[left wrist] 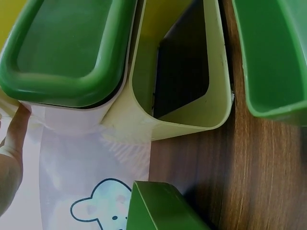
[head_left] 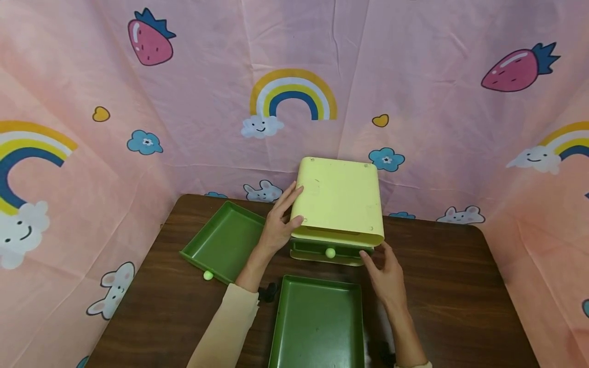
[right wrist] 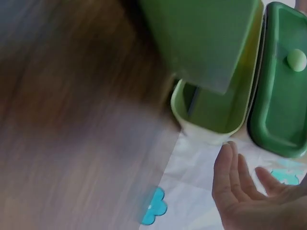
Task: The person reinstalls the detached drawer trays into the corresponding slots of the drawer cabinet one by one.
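Note:
A pale yellow drawer cabinet (head_left: 340, 197) stands at the back of the table. Its top tier looks hollow in the head view. Below that, a green drawer (head_left: 306, 248) with a round light knob (head_left: 330, 253) fills the tier. Both wrist views show an empty lower shell (left wrist: 218, 72) beside the filled tier. My left hand (head_left: 277, 222) lies along the cabinet's left side, fingers extended. Near the front right corner is my right hand (head_left: 388, 278), fingers loosely bent, the thumb tip by the drawer front. Contact on the cabinet's far side is hidden.
One loose green drawer (head_left: 230, 240) lies askew at the left, its knob (head_left: 208, 275) towards the front. Another loose green drawer (head_left: 319, 324) lies between my forearms. Patterned pink cloth (head_left: 294, 46) hangs behind and beside the brown table (head_left: 442, 286).

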{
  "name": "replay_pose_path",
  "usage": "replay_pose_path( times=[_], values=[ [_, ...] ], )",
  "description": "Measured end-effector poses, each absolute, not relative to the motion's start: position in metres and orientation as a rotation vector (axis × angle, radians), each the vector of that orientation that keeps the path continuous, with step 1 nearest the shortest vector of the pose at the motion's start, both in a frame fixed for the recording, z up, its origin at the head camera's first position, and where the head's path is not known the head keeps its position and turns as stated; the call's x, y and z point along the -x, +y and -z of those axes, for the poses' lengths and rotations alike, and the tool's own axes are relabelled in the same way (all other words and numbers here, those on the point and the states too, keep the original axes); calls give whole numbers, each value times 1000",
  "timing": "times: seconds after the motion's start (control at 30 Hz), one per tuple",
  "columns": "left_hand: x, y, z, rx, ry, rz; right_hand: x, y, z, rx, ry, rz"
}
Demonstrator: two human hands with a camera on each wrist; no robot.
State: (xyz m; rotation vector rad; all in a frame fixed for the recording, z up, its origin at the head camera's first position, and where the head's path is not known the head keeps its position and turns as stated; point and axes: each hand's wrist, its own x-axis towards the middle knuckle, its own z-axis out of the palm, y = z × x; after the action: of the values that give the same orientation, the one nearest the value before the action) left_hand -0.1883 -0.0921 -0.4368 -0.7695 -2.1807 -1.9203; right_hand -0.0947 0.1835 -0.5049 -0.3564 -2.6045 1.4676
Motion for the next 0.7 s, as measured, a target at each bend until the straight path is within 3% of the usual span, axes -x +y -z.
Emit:
replay_pose_path(
  times=[0.7],
  values=[
    [191, -93, 438, 777, -2170, 1927, 77, 198, 509, 196, -2642, -1489]
  ],
)
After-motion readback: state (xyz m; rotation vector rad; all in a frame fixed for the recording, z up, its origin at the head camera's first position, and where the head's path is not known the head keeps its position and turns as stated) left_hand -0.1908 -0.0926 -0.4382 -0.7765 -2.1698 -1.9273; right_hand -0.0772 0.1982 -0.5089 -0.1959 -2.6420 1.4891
